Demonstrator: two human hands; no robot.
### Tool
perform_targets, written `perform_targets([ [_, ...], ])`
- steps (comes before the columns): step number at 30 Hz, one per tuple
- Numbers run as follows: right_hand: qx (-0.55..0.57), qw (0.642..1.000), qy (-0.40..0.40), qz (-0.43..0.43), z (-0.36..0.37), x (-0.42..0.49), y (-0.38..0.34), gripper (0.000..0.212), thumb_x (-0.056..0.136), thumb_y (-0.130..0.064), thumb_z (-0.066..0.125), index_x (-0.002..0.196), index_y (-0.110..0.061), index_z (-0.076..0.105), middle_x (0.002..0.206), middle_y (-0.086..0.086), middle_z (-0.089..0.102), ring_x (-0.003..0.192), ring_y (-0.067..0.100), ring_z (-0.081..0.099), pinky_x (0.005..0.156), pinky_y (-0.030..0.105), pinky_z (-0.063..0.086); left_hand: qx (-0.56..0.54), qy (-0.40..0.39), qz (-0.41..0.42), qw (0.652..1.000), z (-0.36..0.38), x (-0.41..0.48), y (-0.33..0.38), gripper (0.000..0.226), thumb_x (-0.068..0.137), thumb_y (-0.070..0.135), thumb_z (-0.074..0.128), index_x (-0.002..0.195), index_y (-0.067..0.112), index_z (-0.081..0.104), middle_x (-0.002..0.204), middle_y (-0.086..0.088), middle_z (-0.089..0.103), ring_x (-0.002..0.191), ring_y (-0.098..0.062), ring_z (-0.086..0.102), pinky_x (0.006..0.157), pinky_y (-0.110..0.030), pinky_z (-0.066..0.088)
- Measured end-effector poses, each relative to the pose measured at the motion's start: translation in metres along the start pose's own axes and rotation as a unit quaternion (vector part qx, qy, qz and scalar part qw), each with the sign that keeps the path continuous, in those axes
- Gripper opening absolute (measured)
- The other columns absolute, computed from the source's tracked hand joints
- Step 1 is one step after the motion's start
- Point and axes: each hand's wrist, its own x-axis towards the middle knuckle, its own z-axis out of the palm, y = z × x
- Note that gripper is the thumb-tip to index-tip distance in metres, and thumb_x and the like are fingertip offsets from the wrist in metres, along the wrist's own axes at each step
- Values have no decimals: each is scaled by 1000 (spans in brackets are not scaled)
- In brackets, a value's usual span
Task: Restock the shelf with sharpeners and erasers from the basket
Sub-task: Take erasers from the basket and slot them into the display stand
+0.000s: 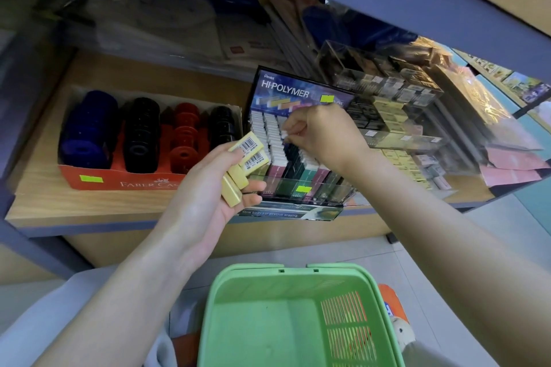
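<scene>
Head | left hand (208, 188) grips yellow erasers (249, 146) at shelf edge (89, 225) | right hand (322, 134) pinches eraser (284, 134) in display box (298, 89)

four yellow erasers (247, 143), four rows of sharpeners (141, 134), one green basket (222, 295).

Green basket (256, 266): cut off by the frame edge at 6 o'clock, near side unseen. Orange object (389, 295) at 5 o'clock: mostly hidden behind the basket wall, not identifiable. Red box (119, 180): brand lettering covered at its right end by the left hand (208, 197). Yellow erasers (247, 146) in that hand: count uncertain, fingers cover part. Right hand (322, 134) pinches a white piece (284, 134), too small to identify. Packaged goods (155, 18) at 11 o'clock: blurred. Clear case (387, 83) at 2 o'clock: labels unreadable.
</scene>
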Motion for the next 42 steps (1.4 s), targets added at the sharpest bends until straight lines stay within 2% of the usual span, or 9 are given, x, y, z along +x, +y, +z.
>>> perform_targets([
  [6, -1, 1000, 8, -8, -7, -8, -4, 19, 91, -9, 58, 106, -13, 68, 101, 0, 69, 94, 18, 64, 83, 32, 52, 51, -12, -5, 999, 2, 1, -3, 17, 97, 22, 50, 106, 20, 64, 91, -1, 69, 61, -9, 63, 54, -20, 53],
  [9, 182, 981, 50, 34, -16, -27, -19, 21, 95, -11, 53, 112, -13, 65, 98, -8, 64, 87, 6, 60, 78, 12, 45, 93, -37, -6, 995, 5, -1, -6, 17, 96, 23, 50, 104, 20, 65, 92, -1, 68, 62, -7, 62, 54, -20, 52],
  [12, 277, 961, -17, 7, -26, -54, -30, 24, 93, -21, 59, 116, -20, 65, 104, -10, 63, 90, 4, 60, 77, 18, 49, 135, -61, -8, 989, 9, -3, -9, 19, 95, 24, 51, 106, 18, 64, 92, -3, 66, 60, -6, 60, 53, -18, 51],
  [15, 238, 970, -40, -41, -30, -74, -24, 33, 83, -19, 70, 115, -15, 65, 95, -13, 57, 86, 3, 58, 72, 13, 47, 158, -84, -13, 984, 14, -7, -14, 19, 94, 24, 52, 106, 17, 64, 94, -2, 63, 58, -5, 58, 52, -18, 50],
  [21, 198, 977, 56, -45, -38, -105, 3, 21, 86, -20, 68, 105, -13, 65, 94, -3, 61, 85, 5, 58, 73, 13, 47, 183, -123, -26, 975, 34, -9, -26, 25, 88, 10, 60, 112, 16, 64, 78, 2, 63, 60, -5, 59, 55, -17, 50],
  [25, 198, 963, 165, 76, -37, -125, 50, 18, 89, -20, 63, 104, -24, 57, 93, -15, 58, 84, -2, 57, 72, 5, 42, 192, -125, -3, 973, 51, -5, -34, 23, 89, 6, 59, 109, 15, 65, 85, -3, 64, 62, -8, 62, 58, -19, 53],
  [28, 129, 952, 207, 182, -31, -133, 109, 19, 90, -18, 62, 108, -18, 60, 95, -10, 61, 79, 0, 56, 69, 6, 38, 193, -117, -2, 974, 63, -1, -43, 23, 90, 5, 58, 111, 12, 63, 89, -4, 66, 66, -11, 66, 63, -23, 57],
  [32, 95, 947, 169, 256, -16, -141, 165, 22, 88, -14, 65, 109, -9, 63, 99, 0, 62, 84, 13, 56, 74, 17, 38, 231, -111, 4, 967, 72, 6, -55, 20, 90, 6, 59, 109, 12, 63, 82, -5, 65, 64, -9, 63, 61, -21, 56],
  [42, 46, 988, 53, 137, 15, -129, 170, 24, 86, -19, 67, 109, -11, 68, 97, 4, 57, 91, 17, 50, 77, 26, 36, 259, -113, -10, 959, 83, 18, -72, 18, 89, 7, 61, 104, 16, 64, 71, -2, 66, 61, -10, 62, 60, -20, 55],
])
